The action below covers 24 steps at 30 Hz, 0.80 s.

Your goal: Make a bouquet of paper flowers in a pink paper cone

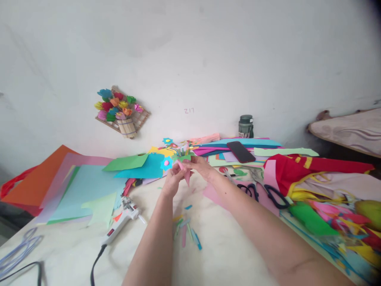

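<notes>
Over the middle of the table, both hands hold a small paper bouquet: a pink paper cone [187, 178] with its point downward and green strips at its top. The fingers of my left hand [174, 179] close on the cone from the left. On the other side my right hand [201, 166] pinches its upper edge, near the green paper. A blue paper flower [166, 163] with a pink centre shows at the left of the bouquet, and another blue flower [168, 141] with a yellow centre is higher up. My fingers hide part of the cone.
A glue gun [120, 226] lies on the left, beside stacked coloured paper [86, 190]. Several paper strips [187, 230] lie below my hands. Scissors [276, 196], a phone [241, 152] and a green bottle [245, 126] are right, with plastic bags and scraps [315, 218]. A flower decoration [122, 111] hangs on the wall.
</notes>
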Tool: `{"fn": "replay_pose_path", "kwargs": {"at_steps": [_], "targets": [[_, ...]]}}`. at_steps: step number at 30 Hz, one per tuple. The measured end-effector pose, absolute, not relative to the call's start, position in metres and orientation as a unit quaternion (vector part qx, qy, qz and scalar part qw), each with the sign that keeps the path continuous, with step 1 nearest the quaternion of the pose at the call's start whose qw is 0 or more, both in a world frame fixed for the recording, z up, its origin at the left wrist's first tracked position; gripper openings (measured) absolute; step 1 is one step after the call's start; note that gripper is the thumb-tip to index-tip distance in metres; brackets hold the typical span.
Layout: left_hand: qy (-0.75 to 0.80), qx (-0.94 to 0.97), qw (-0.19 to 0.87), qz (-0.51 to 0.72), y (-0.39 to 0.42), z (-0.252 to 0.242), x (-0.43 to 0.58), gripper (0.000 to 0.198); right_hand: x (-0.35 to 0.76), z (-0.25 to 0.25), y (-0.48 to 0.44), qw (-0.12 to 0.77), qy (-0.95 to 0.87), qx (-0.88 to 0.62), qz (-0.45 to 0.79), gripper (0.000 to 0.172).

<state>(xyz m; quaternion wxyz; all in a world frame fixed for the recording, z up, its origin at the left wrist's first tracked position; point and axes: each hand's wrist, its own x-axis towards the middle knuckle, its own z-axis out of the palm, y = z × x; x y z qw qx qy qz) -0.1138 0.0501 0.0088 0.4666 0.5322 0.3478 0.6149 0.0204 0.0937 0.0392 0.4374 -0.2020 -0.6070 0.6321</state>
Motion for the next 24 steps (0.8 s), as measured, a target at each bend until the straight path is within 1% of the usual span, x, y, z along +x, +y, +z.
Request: {"fn": "replay_pose_path", "kwargs": {"at_steps": [8,12,16,18,20,22,24], "targets": [[0.328,0.509,0.485,0.631,0.052,0.006,-0.118,0.042,0.020,0.039,0.095,0.426,-0.616,-0.204,0.630,0.034],[0.336,0.493,0.472,0.649,0.052,0.005,-0.118,0.041,0.024,0.038,0.099,0.413,-0.642,-0.192,0.617,0.043],[0.346,0.476,0.439,0.679,0.054,0.005,-0.119,0.035,0.027,0.034,0.104,0.415,-0.660,-0.208,0.591,0.049],[0.354,0.477,0.419,0.687,0.055,0.004,-0.121,0.033,0.027,0.032,0.105,0.411,-0.660,-0.231,0.585,0.046],[0.363,0.482,0.396,0.692,0.057,0.002,-0.121,0.033,0.027,0.029,0.106,0.389,-0.675,-0.238,0.579,0.039],[0.373,0.486,0.379,0.694,0.059,0.001,-0.121,0.035,0.025,0.026,0.106,0.360,-0.697,-0.230,0.576,0.031],[0.378,0.487,0.378,0.690,0.060,0.000,-0.120,0.038,0.023,0.021,0.106,0.342,-0.711,-0.225,0.572,0.028]]}}
